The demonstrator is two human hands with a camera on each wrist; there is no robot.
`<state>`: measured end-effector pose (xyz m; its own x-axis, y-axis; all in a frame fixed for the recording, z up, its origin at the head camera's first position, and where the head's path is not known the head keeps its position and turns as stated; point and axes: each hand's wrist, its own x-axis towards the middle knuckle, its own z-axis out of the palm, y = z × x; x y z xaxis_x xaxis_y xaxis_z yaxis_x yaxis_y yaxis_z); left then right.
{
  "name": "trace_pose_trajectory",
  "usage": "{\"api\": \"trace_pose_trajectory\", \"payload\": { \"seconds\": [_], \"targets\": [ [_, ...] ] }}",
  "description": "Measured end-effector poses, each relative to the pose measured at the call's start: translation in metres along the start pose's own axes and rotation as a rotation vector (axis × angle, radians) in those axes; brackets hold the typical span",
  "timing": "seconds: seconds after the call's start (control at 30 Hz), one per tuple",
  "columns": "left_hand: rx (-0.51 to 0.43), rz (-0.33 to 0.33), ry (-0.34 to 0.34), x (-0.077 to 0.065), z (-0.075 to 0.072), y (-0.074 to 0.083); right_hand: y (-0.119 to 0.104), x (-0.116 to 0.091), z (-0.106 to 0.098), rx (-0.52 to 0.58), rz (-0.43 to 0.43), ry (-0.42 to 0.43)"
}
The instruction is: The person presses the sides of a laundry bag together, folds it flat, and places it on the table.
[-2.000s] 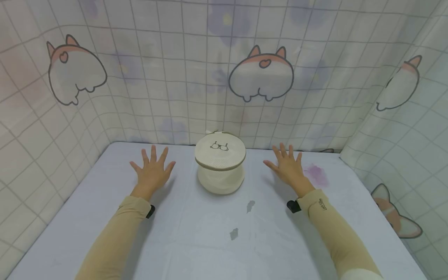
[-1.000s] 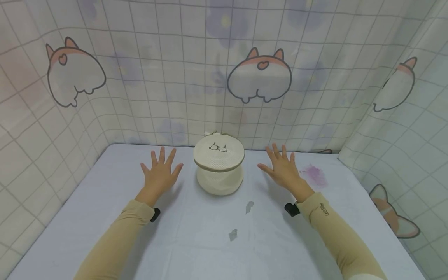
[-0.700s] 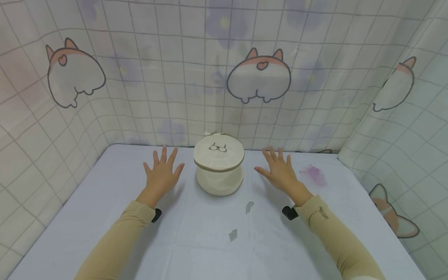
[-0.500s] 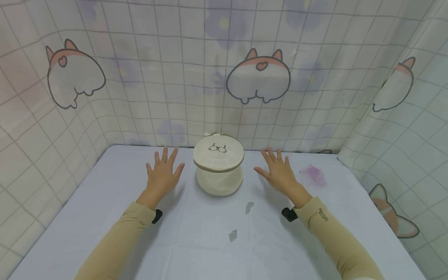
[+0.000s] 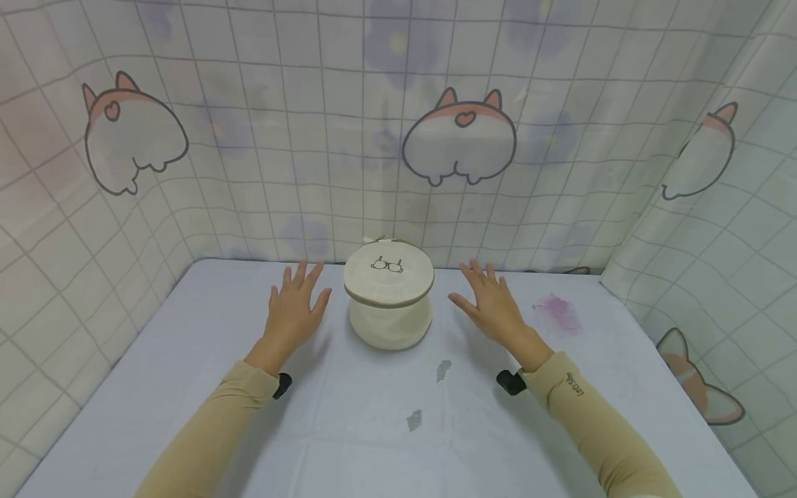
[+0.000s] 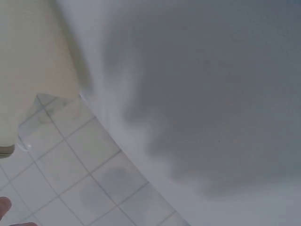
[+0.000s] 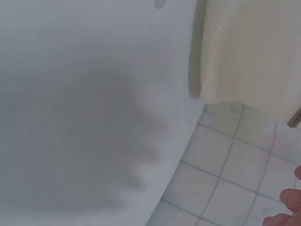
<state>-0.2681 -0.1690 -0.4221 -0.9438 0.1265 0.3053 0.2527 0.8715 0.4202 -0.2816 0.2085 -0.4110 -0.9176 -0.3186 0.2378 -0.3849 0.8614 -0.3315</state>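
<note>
Left hand (image 5: 291, 317): held raised, fingers straightened.
Right hand (image 5: 495, 309): likewise held, angled inward.
Cream round mesh bag (image 5: 389, 294): flanked, gaps left both sides.
White cloth-covered table (image 5: 355, 429): rear edge seen near hands.

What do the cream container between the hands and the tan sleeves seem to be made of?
Cream container: probably matte mesh fabric; fine perforations dot its lid, and its outline bends softly. Tan sleeves: likely smooth, stretchy cloth with little shine, judging by the close fit and soft wrinkles.
</note>
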Motion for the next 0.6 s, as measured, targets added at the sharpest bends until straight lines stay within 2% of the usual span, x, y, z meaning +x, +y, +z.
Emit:
{"api": "trace_pose_trajectory", "payload": {
  "seconds": [0.13,0.37,0.6],
  "targets": [
    [-0.006,0.017,0.019,-0.001,0.000,0.001,-0.003,0.000,-0.001,0.045,-0.019,0.024],
    [-0.092,0.016,0.059,-0.002,0.001,0.003,-0.009,0.001,-0.001,0.115,-0.037,0.058],
    [-0.148,0.036,0.102,-0.002,0.000,0.006,-0.013,0.001,0.001,0.150,-0.076,0.171]
  ]
}}
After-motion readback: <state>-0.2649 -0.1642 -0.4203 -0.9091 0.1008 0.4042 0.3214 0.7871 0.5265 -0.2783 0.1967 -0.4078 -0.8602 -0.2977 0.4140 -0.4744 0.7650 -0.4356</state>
